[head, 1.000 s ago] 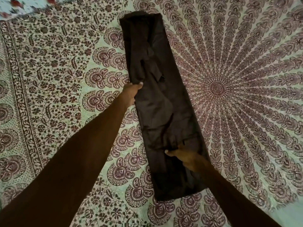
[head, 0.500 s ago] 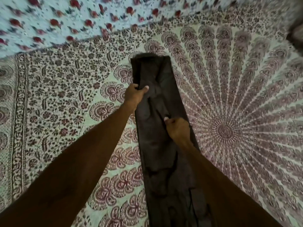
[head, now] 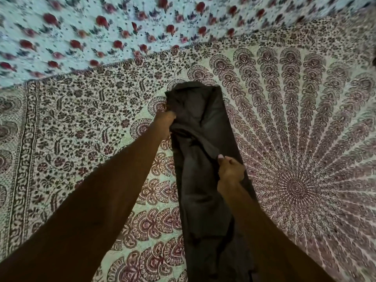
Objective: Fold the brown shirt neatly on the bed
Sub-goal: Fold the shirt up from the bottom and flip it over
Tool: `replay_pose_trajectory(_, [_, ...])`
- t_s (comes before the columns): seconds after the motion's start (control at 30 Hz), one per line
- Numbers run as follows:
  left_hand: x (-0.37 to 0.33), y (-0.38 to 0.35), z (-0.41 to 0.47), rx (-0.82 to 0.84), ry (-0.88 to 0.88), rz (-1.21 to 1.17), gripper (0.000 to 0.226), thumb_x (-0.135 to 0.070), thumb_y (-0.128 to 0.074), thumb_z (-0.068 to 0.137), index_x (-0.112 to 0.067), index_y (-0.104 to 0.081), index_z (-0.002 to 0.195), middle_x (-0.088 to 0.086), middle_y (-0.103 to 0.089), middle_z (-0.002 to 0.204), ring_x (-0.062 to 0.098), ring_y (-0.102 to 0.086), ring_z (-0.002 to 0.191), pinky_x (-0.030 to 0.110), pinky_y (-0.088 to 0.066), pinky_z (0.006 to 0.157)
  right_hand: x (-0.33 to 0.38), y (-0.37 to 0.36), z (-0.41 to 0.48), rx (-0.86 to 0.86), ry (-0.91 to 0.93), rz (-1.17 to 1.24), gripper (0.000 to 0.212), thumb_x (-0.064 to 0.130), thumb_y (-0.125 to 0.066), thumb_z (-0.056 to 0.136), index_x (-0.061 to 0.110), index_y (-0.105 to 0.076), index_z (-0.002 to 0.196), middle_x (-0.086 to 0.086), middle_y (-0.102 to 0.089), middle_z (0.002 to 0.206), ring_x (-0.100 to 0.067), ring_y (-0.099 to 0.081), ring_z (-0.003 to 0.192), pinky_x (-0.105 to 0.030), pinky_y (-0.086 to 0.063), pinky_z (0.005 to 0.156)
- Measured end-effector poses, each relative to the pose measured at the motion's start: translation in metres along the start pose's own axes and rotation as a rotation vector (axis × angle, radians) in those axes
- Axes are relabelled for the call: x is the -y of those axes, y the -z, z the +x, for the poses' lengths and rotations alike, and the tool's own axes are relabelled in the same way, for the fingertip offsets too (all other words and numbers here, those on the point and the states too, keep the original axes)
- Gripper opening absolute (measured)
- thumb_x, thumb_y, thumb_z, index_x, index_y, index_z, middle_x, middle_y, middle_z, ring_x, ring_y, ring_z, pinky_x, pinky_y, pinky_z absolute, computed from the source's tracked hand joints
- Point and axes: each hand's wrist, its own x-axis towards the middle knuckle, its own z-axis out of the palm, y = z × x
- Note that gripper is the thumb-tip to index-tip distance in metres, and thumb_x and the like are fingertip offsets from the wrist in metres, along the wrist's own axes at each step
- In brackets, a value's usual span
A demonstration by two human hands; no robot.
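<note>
The brown shirt (head: pixel 205 180) lies as a long narrow strip down the middle of the bed, its far end bunched and slightly lifted. My left hand (head: pixel 163 121) grips the shirt's left edge near that far end, fingers tucked into the cloth. My right hand (head: pixel 231 169) pinches a raised fold on the shirt's right side about midway along, thumb on top. The cloth between the two hands is pulled into a diagonal ridge. The near end of the shirt runs out of the bottom of the frame.
The bed is covered by a cream sheet with a maroon mandala print (head: pixel 301 186). A pale cloth with red flowers (head: pixel 101 27) lies along the far side.
Both hands have travelled up the shirt toward its far end. The far part is now bunched and lifted where it lay flat a second ago. The view has tilted up, showing more flowered cloth.
</note>
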Motion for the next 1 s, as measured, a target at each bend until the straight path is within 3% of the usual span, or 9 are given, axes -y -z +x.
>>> replay_pose_trajectory(0.07, [0.001, 0.001, -0.008, 0.021, 0.001, 0.029, 0.022, -0.009, -0.062, 0.084, -0.002, -0.061, 0.105, 0.012, -0.068, 0.095, 0.024, -0.064, 0.074, 0.035, -0.055, 0.069, -0.001, -0.002, 0.001, -0.007, -0.008, -0.016, 0.020, 0.016, -0.072, 0.085, 0.008, -0.071, 0.104, -0.013, -0.070, 0.097, -0.024, -0.063, 0.086, -0.039, -0.054, 0.090])
replay_pose_trajectory(0.2, [-0.001, 0.000, 0.005, 0.025, -0.147, 0.054, 0.036, -0.018, -0.068, 0.083, -0.001, -0.063, 0.115, 0.013, -0.069, 0.110, 0.026, -0.067, 0.096, 0.044, -0.055, 0.091, -0.003, -0.002, 0.004, -0.021, 0.063, -0.098, 0.022, 0.019, -0.069, 0.087, 0.011, -0.071, 0.107, -0.010, -0.070, 0.109, -0.024, -0.063, 0.092, -0.023, -0.045, 0.082])
replay_pose_trajectory(0.4, [-0.016, -0.006, -0.003, -0.097, -0.232, 0.329, 0.046, -0.026, -0.068, 0.084, -0.002, -0.056, 0.120, 0.014, -0.062, 0.117, 0.028, -0.061, 0.106, 0.036, -0.050, 0.096, -0.007, 0.002, 0.007, -0.023, 0.146, -0.197, 0.016, 0.031, -0.065, 0.089, 0.019, -0.072, 0.097, -0.005, -0.069, 0.096, -0.016, -0.056, 0.077, -0.025, -0.043, 0.076])
replay_pose_trajectory(0.53, [0.005, -0.007, -0.052, -0.345, -0.458, 0.360, 0.048, -0.017, -0.066, 0.087, -0.002, -0.043, 0.127, 0.018, -0.045, 0.131, 0.028, -0.054, 0.109, 0.031, -0.047, 0.091, -0.009, 0.009, 0.012, 0.081, 0.096, -0.265, 0.024, 0.042, -0.065, 0.088, 0.020, -0.065, 0.079, -0.001, -0.063, 0.076, -0.017, -0.058, 0.070, -0.037, -0.055, 0.078])
replay_pose_trajectory(0.6, [0.030, -0.002, -0.072, -0.352, -0.363, 0.293, 0.049, -0.021, -0.064, 0.088, -0.001, -0.044, 0.127, 0.020, -0.048, 0.131, 0.030, -0.056, 0.111, 0.032, -0.048, 0.090, -0.012, 0.016, 0.013, 0.155, 0.097, -0.323, 0.032, 0.048, -0.066, 0.085, 0.020, -0.062, 0.070, 0.000, -0.062, 0.072, -0.017, -0.059, 0.070, -0.037, -0.056, 0.077])
replay_pose_trajectory(0.67, [0.059, 0.006, -0.088, -0.256, -0.199, 0.246, 0.048, -0.036, -0.062, 0.086, -0.003, -0.053, 0.119, 0.016, -0.060, 0.121, 0.031, -0.060, 0.108, 0.035, -0.050, 0.091, -0.016, 0.025, 0.013, 0.255, 0.106, -0.376, 0.033, 0.049, -0.067, 0.083, 0.020, -0.062, 0.068, 0.000, -0.062, 0.072, -0.016, -0.058, 0.068, -0.033, -0.053, 0.073])
replay_pose_trajectory(0.73, [0.083, 0.012, -0.107, -0.147, -0.144, 0.306, 0.042, -0.050, -0.060, 0.082, -0.010, -0.064, 0.091, 0.011, -0.069, 0.094, 0.029, -0.065, 0.090, 0.038, -0.052, 0.082, -0.016, 0.033, 0.012, 0.351, 0.134, -0.436, 0.029, 0.043, -0.070, 0.083, 0.019, -0.063, 0.069, 0.002, -0.061, 0.070, -0.015, -0.055, 0.066, -0.027, -0.046, 0.070])
replay_pose_trajectory(0.83, [0.106, 0.017, -0.135, -0.140, -0.170, 0.460, 0.039, -0.040, -0.065, 0.083, -0.013, -0.053, 0.059, 0.007, -0.062, 0.068, 0.024, -0.056, 0.067, 0.034, -0.044, 0.068, -0.014, 0.039, 0.011, 0.372, 0.164, -0.431, 0.023, 0.030, -0.074, 0.082, 0.019, -0.064, 0.065, 0.003, -0.059, 0.063, -0.014, -0.053, 0.061, -0.026, -0.043, 0.066])
replay_pose_trajectory(1.0, [0.117, 0.023, -0.155, -0.272, -0.246, 0.459, 0.026, -0.035, -0.068, 0.082, -0.009, -0.065, 0.085, 0.001, -0.066, 0.079, 0.021, -0.062, 0.074, 0.025, -0.040, 0.065, -0.004, 0.041, 0.012, 0.231, 0.268, -0.336, 0.031, 0.028, -0.071, 0.083, 0.019, -0.057, 0.057, 0.000, -0.057, 0.056, -0.018, -0.053, 0.056, -0.036, -0.048, 0.064])
